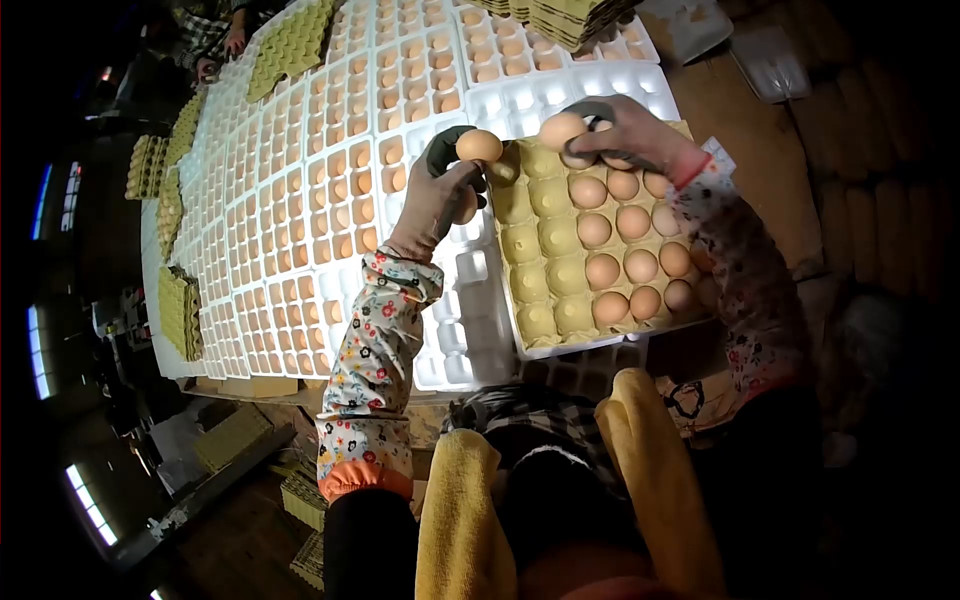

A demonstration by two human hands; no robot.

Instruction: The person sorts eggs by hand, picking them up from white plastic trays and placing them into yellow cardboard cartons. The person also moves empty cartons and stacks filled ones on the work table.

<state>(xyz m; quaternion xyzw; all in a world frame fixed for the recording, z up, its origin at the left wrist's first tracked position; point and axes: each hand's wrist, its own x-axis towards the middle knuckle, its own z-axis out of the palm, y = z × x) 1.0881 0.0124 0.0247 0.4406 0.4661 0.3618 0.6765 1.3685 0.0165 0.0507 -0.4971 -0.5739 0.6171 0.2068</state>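
A brown egg (pixel 480 146) is pinched between the thumb and fingers of my left hand (pixel 432 195), and another egg (pixel 465 206) shows lower against the palm. This hand is closed, left of the yellow pulp egg tray (pixel 521 290). Over the tray's far edge, my right hand (pixel 640 137) is closed round an egg (pixel 562 131), with more eggs partly hidden under its fingers. Both hands wear gloves with dark fingertips. Brown eggs (pixel 641 265) fill the tray's right side, while its left columns hold bare cups. White plastic trays (pixel 478 330) with unfilled pockets lie beside and beyond it.
Rows of white trays filled with eggs (pixel 340 190) cover the table to the left. Stacked pulp trays (pixel 560 18) stand at the back, and a loose pulp tray (pixel 290 50) lies on the eggs. Another person's hand (pixel 235 40) shows at the far left.
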